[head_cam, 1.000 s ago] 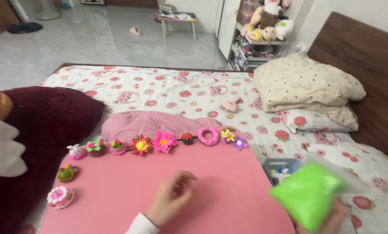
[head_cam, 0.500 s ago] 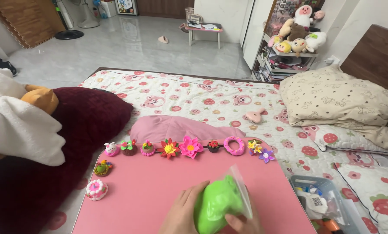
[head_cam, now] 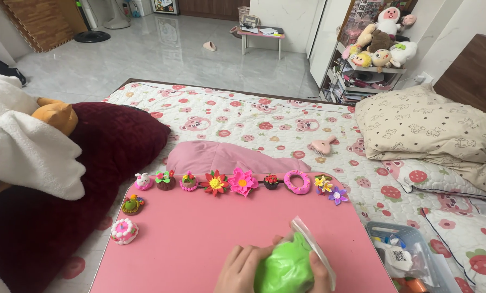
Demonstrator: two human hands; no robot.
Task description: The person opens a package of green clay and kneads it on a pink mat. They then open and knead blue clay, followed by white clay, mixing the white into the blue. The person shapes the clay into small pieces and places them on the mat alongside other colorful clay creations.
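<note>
At the bottom centre of the frame, both hands cup a green clay lump in its clear bag on the pink desk. Left hand and right hand wrap it, fingers closed around it. Bare desk spreads leftward; clay figures line the far edge. Since half a second ago, the lump sits lower.

Both hands cupped together, fingers curled inward.
</note>
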